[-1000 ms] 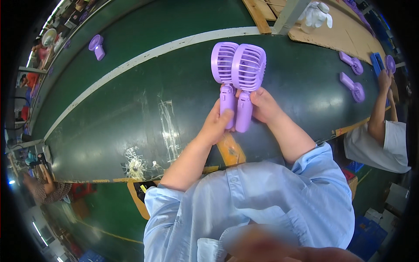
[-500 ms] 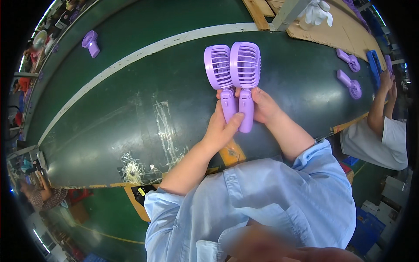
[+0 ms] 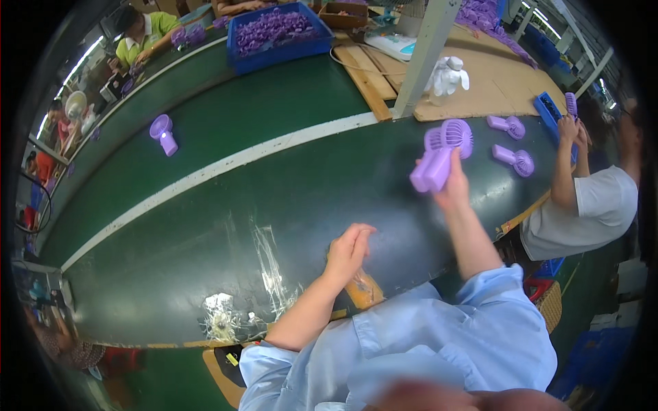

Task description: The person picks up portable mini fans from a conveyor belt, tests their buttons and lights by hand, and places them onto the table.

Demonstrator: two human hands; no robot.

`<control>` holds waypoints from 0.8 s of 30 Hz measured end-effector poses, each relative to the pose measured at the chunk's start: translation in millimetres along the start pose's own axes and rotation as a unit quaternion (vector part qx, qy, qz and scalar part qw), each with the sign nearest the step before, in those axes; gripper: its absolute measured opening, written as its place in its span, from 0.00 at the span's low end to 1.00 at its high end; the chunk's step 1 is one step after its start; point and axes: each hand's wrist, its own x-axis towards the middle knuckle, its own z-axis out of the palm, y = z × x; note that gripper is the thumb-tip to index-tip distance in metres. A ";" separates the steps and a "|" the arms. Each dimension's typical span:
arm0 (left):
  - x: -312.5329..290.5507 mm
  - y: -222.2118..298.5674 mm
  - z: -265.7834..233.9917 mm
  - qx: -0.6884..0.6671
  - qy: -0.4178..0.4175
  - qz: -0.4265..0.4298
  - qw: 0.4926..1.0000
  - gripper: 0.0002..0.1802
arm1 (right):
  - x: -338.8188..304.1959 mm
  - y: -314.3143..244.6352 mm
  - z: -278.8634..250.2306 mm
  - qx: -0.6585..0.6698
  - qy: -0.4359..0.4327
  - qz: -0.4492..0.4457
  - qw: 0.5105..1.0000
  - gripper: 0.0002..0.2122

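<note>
Two purple handheld fans (image 3: 432, 172) are together in my right hand (image 3: 454, 186), raised over the right part of the dark green table. Their handles point toward me and their round grilles lie beyond, one partly hiding the other. My left hand (image 3: 349, 255) is empty, its fingers loosely stretched, low over the table near the front edge. To the right of the held pair are two more purple handheld fans, a farther fan (image 3: 507, 126) and a nearer fan (image 3: 514, 159), both lying on their sides.
A white strip (image 3: 233, 162) crosses the table, with a lone purple fan (image 3: 164, 134) beyond it. A blue bin (image 3: 274, 61) of purple parts stands at the back. A metal post (image 3: 428, 58) rises beside cardboard (image 3: 500, 85). At right a co-worker (image 3: 582, 198) handles a fan by a blue tray (image 3: 546, 106).
Both fans have moved from the middle to the right, now in my right hand alone. My left hand has let go and stayed near the front edge. The view has tilted up.
</note>
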 end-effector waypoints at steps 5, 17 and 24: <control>3.1 4.3 5.7 0.006 -0.009 -0.039 0.999 0.08 | 57.9 -85.8 -101.7 -0.172 0.116 -0.040 0.977 0.29; 3.1 3.0 -4.6 -0.128 0.075 -0.059 0.987 0.11 | 2.8 74.0 77.1 -0.311 -0.302 0.100 0.896 0.15; 22.6 46.2 -61.6 -0.183 0.105 -0.049 0.976 0.10 | 47.0 149.6 109.2 -0.534 -0.306 -0.191 0.764 0.12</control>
